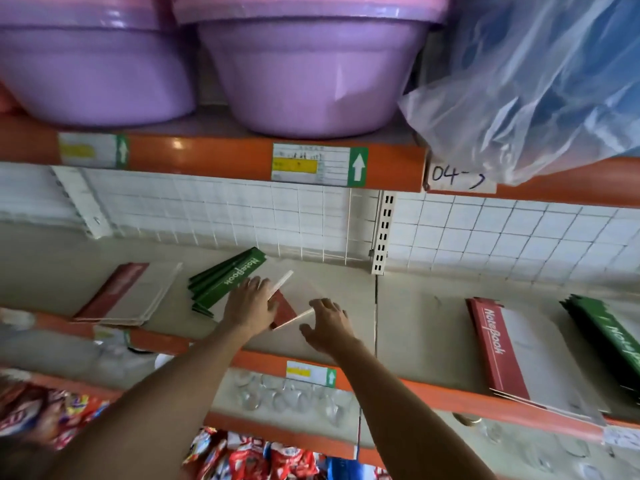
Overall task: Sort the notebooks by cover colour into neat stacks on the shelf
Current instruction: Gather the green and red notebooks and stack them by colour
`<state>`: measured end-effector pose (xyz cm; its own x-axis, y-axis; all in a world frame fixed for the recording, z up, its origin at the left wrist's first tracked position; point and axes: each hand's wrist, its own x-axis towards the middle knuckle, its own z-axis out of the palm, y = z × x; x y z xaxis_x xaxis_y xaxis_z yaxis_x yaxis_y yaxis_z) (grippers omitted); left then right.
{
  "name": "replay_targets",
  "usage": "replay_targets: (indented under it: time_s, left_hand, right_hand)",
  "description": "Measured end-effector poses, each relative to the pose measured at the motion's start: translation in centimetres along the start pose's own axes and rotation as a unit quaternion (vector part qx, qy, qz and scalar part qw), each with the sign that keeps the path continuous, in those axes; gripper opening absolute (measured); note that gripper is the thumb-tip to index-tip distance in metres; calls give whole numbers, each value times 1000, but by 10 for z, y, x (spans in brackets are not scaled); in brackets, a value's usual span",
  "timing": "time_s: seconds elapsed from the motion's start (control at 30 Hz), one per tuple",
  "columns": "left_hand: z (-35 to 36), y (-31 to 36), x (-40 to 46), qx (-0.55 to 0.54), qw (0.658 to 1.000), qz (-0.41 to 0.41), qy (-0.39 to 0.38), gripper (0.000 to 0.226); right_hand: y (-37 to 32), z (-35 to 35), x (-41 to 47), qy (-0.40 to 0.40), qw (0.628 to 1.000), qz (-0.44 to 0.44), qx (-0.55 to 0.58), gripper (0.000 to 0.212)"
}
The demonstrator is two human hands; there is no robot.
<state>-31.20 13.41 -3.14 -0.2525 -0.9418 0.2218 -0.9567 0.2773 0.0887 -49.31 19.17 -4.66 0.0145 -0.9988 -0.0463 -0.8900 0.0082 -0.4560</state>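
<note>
Head view, shelf, middle tier, entries from left to right

Item one: red stack, far left, lying flat, red spine band towards the far left, pale covers fanned a little at the near edge. We judge it needs squaring.

Item two: green stack, just right of it, lying askew with its spines splayed like a fan, "NoteBook" legible on the top one.

Item three: red notebook in hand, centre of the shelf, tilted up off the board. Our left hand grips its left edge, fingers curled over the top. Our right hand is at its near right corner, fingers spread and bent; we cannot tell whether they pinch the edge or only touch it.

Item four: second red stack, right bay, flat, spine to the left, overhanging the orange shelf lip.

Item five: second green stack, far right, partly out of view.

Handling note, our judgement: thin, light, paper-covered, stiff enough along the bound spine but floppy across the open edge. The covers look smooth, so stacked copies are likely to slide and fan. We would take hold at the spine band, thumb above and fingers beneath, and square each pile by pressing both long edges.

Also listed: purple basins on the tier above, a blue plastic bag at upper right
</note>
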Motion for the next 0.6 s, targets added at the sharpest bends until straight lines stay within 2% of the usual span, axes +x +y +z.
replay_targets:
  time_s: [0.17, 0.27, 0.37, 0.43, 0.5, 0.6]
  left_hand:
    - [4, -25, 9, 2, 999, -39, -8, 44]
    - [16, -34, 9, 28, 994, -65, -88, 56]
    - [25, -37, 13, 24, 986, -59, -151, 64]
    - [29, -34, 13, 51, 987, -40, -144, 63]
    - [31, -28, 10, 64, 993, -6, -100, 56]
    - [33, -21, 13, -12, 998, 56, -16, 32]
  right_hand:
    - [-26, 23, 35, 3, 998, -69, -8, 59]
    - [-23, 40, 34, -17, 995, -78, -58, 57]
    - [-8, 46, 29, 72, 993, -56, -78, 44]
    - [0, 47, 26, 131, 989, 1, -75, 35]
    - [2, 47, 21, 151, 982, 62, -96, 29]
    - [-1, 47, 20, 168, 971, 104, -135, 22]
